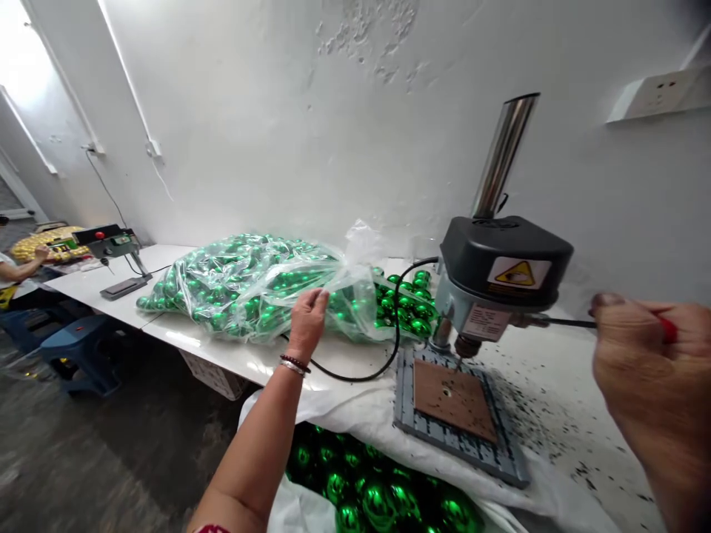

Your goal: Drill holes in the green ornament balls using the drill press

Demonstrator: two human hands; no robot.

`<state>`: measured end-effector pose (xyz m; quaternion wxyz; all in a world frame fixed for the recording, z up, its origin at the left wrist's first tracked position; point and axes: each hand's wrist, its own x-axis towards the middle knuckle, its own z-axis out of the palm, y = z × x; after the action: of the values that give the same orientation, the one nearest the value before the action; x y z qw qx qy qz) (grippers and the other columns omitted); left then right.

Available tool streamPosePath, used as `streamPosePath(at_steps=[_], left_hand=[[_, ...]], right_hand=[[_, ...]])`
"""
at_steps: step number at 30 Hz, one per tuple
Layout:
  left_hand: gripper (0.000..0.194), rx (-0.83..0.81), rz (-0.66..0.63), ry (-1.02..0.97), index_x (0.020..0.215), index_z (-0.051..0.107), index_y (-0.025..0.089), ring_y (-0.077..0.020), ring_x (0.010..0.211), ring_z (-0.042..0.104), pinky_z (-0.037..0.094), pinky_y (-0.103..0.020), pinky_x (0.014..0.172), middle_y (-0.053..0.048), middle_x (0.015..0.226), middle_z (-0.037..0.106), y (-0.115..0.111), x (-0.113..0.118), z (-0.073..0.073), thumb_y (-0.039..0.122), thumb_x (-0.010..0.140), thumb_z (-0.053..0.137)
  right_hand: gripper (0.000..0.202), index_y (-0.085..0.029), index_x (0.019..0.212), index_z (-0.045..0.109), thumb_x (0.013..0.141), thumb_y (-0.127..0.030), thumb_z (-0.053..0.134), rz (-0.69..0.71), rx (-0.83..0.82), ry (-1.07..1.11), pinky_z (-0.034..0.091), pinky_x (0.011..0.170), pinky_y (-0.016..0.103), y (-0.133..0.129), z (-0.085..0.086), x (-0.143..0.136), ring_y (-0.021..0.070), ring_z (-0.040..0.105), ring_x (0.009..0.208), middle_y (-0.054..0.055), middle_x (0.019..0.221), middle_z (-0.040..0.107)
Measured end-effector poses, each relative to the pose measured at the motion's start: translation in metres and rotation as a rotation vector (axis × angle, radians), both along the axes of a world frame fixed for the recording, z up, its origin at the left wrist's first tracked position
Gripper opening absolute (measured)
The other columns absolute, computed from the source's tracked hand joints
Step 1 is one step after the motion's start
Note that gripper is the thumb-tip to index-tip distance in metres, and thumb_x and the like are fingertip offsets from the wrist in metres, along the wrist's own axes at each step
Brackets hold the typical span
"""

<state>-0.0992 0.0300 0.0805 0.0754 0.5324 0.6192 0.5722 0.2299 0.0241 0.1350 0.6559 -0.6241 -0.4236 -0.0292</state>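
Note:
My left hand (pixel 309 318), with bracelets at the wrist, pinches the edge of a clear plastic bag (pixel 255 277) full of shiny green balls. My right hand (pixel 647 355) is wrapped round the red-tipped lever (pixel 669 330) of a small drill press (pixel 505 266). Under its chuck (pixel 467 345) lies a brown board (pixel 452 396) with a small hole, on the grey slotted base (pixel 514 459). More green balls (pixel 411 303) spill from the bag's open end, beside the press.
A white sack (pixel 303 500) of green balls hangs at the table's front edge. Dark shavings (pixel 533 414) litter the white table (pixel 578 392). A black cable (pixel 355 379) loops left of the press. Another press (pixel 114 248), blue stools (pixel 81 348) and a person (pixel 22 270) are at the left.

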Motion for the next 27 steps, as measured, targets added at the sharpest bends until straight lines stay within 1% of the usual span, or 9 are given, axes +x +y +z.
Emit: streamPosePath(at_steps=[6, 8, 10, 12, 14, 17, 19, 22, 27], left_hand=[[0.029, -0.216, 0.205, 0.052, 0.094, 0.074, 0.013, -0.0287, 0.105, 0.066, 0.049, -0.044, 0.099, -0.016, 0.107, 0.074, -0.032, -0.051, -0.071, 0.033, 0.087, 0.053], [0.025, -0.327, 0.214, 0.142, 0.092, 0.074, 0.014, -0.0311, 0.103, 0.066, 0.05, -0.047, 0.099, -0.016, 0.101, 0.074, -0.043, -0.059, -0.083, 0.026, 0.084, 0.054], [0.026, -0.291, 0.291, 0.232, 0.097, 0.074, 0.013, -0.0326, 0.109, 0.063, 0.048, -0.049, 0.102, -0.017, 0.102, 0.073, -0.049, -0.051, -0.079, 0.02, 0.08, 0.055], [0.033, -0.089, 0.356, 0.287, 0.109, 0.071, 0.013, -0.0304, 0.113, 0.062, 0.047, -0.047, 0.105, -0.018, 0.11, 0.07, -0.047, -0.027, -0.063, 0.017, 0.083, 0.052], [0.034, 0.098, 0.201, 0.35, 0.115, 0.069, 0.017, -0.0255, 0.113, 0.062, 0.047, -0.042, 0.106, -0.014, 0.114, 0.069, -0.033, 0.007, -0.042, 0.017, 0.086, 0.051], [0.037, 0.002, -0.235, 0.477, 0.121, 0.068, 0.021, -0.0212, 0.114, 0.063, 0.048, -0.035, 0.106, -0.011, 0.121, 0.069, 0.004, 0.056, -0.025, 0.015, 0.09, 0.048], [0.042, -0.275, -0.295, 0.552, 0.129, 0.063, 0.016, -0.0247, 0.125, 0.059, 0.044, -0.037, 0.11, -0.016, 0.13, 0.065, 0.027, 0.075, -0.027, 0.014, 0.089, 0.05], [0.052, -0.665, -0.208, 0.612, 0.137, 0.055, 0.007, -0.0354, 0.124, 0.06, 0.045, -0.047, 0.106, -0.027, 0.133, 0.06, 0.041, 0.077, -0.044, 0.03, 0.09, 0.055], [0.063, -0.693, -0.407, 0.642, 0.146, 0.049, 0.015, -0.0327, 0.138, 0.049, 0.04, -0.042, 0.113, -0.02, 0.151, 0.049, 0.022, 0.056, -0.071, 0.031, 0.086, 0.059]], right_hand=[[0.046, -0.022, 0.068, 0.047, 0.055, -0.066, 0.039, 0.031, -0.128, -0.033, 0.042, 0.069, 0.04, -0.012, 0.009, -0.006, 0.0156, 0.046, 0.063, 0.005, 0.064, 0.052], [0.048, -0.021, 0.07, 0.05, 0.057, -0.066, 0.04, 0.048, -0.112, -0.03, 0.042, 0.068, 0.038, -0.014, 0.009, -0.007, 0.0148, 0.047, 0.062, 0.005, 0.065, 0.053], [0.048, -0.02, 0.071, 0.051, 0.059, -0.066, 0.042, 0.063, -0.088, -0.033, 0.042, 0.066, 0.035, -0.015, 0.007, -0.007, 0.0143, 0.047, 0.062, 0.005, 0.065, 0.054], [0.047, -0.02, 0.071, 0.052, 0.06, -0.065, 0.043, 0.068, -0.071, -0.029, 0.041, 0.065, 0.034, -0.015, 0.004, -0.007, 0.0144, 0.048, 0.062, 0.005, 0.065, 0.054], [0.046, -0.02, 0.071, 0.052, 0.06, -0.064, 0.044, 0.06, -0.057, -0.021, 0.042, 0.064, 0.035, -0.015, 0.001, -0.007, 0.0144, 0.047, 0.061, 0.005, 0.064, 0.053], [0.045, -0.021, 0.071, 0.052, 0.06, -0.063, 0.045, 0.049, -0.052, -0.01, 0.042, 0.063, 0.035, -0.017, -0.002, -0.007, 0.014, 0.047, 0.061, 0.005, 0.063, 0.052], [0.045, -0.021, 0.071, 0.054, 0.061, -0.064, 0.047, 0.058, -0.051, -0.008, 0.042, 0.061, 0.033, -0.019, -0.003, -0.006, 0.0135, 0.047, 0.059, 0.005, 0.064, 0.053], [0.044, -0.02, 0.071, 0.055, 0.063, -0.064, 0.049, 0.089, -0.027, -0.005, 0.038, 0.056, 0.029, -0.021, -0.003, -0.005, 0.012, 0.045, 0.057, 0.005, 0.063, 0.055], [0.044, -0.019, 0.073, 0.056, 0.068, -0.062, 0.052, 0.105, 0.017, -0.017, 0.037, 0.057, 0.027, -0.021, -0.007, -0.003, 0.0098, 0.044, 0.058, 0.003, 0.065, 0.054]])
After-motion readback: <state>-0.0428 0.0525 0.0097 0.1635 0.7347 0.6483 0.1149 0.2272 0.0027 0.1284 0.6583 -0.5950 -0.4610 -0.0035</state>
